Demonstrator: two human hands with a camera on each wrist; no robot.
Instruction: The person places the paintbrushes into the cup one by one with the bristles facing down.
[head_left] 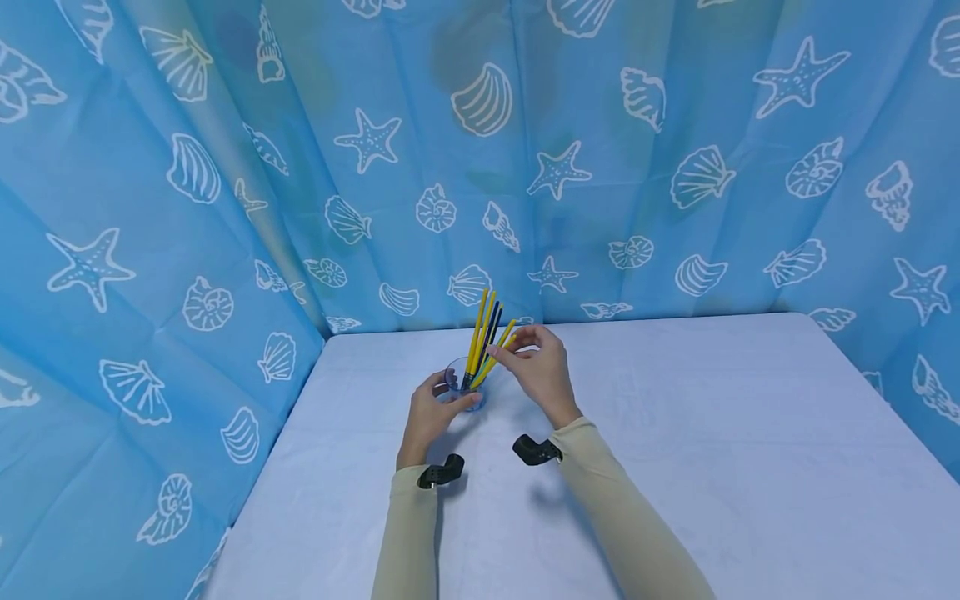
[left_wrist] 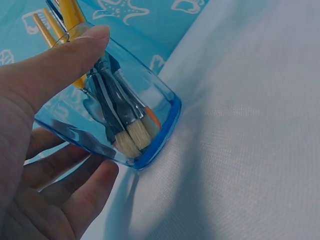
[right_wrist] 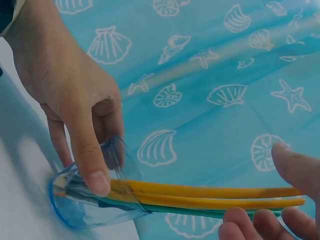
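My left hand grips a clear blue plastic cup, thumb on the near side and fingers on the other. Several paintbrushes stand in it bristles down, their yellow, dark blue and green handles leaning out over the rim. Pale bristles and one orange tip lie against the cup's base in the left wrist view. My right hand is at the upper handle ends. In the right wrist view its thumb stands apart from the handles, while the fingertips are right by them.
A white cloth covers the table under both hands. Blue curtains printed with white shells and starfish hang along the back and sides. A black camera mount sticks out from the right wrist, and another from the left.
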